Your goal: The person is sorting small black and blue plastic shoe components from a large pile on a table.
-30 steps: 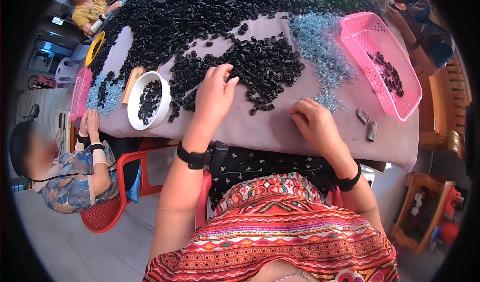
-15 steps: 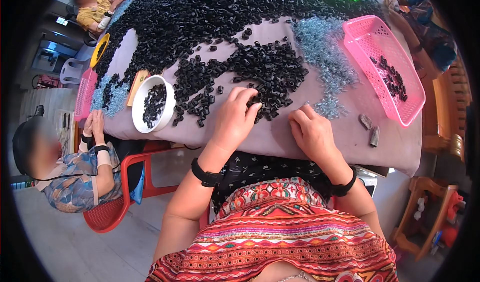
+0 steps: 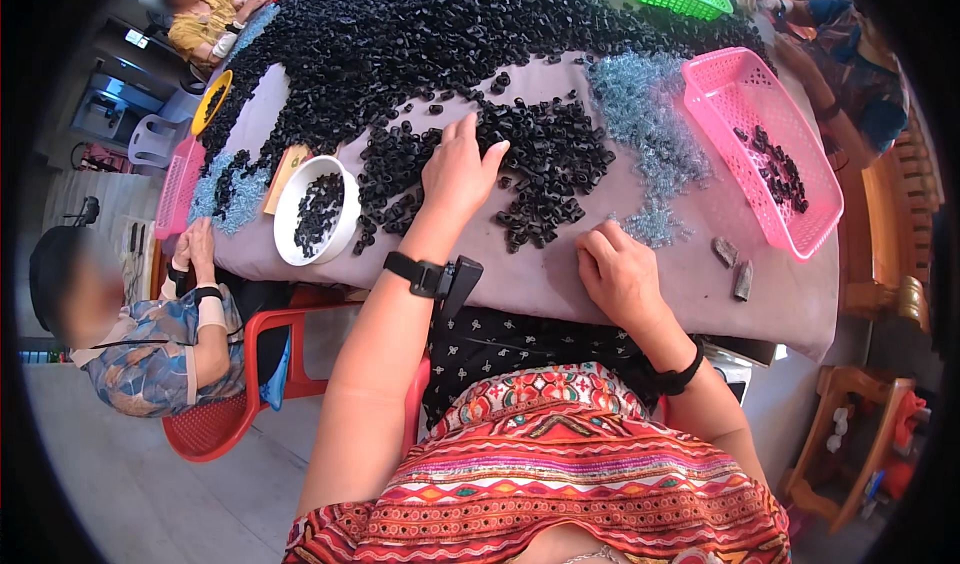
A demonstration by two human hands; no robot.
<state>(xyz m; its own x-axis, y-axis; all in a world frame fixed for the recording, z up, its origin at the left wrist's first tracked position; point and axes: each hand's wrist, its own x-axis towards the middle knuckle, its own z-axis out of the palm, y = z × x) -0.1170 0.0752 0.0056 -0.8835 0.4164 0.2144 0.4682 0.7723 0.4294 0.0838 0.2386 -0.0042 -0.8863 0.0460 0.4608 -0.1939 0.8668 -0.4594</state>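
Observation:
My left hand (image 3: 459, 169) lies over the small pile of short black tube-like plastic pieces (image 3: 555, 149), fingers stretched forward and thumb spread. Its palm side is hidden, but I see nothing held. My right hand (image 3: 618, 272) rests near the front edge of the cloth with its fingers curled together; whatever they may hold is hidden. Just beyond it lies a strip of small clear bluish pieces (image 3: 650, 114). To the left of the pile stands a white bowl (image 3: 352, 214) partly filled with black pieces.
A large black heap (image 3: 400, 34) covers the far table. At right are a pink basket (image 3: 735, 179) with black pieces and two dark grey finger-shaped bits (image 3: 743, 281); a green basket (image 3: 680, 2) stands behind. A person (image 3: 165, 349) sits left beside a red chair (image 3: 225, 429); others sit farther off.
My left hand has moved forward and left from the pile's near edge, and its fingers have stretched out. My right hand stays curled in nearly the same place.

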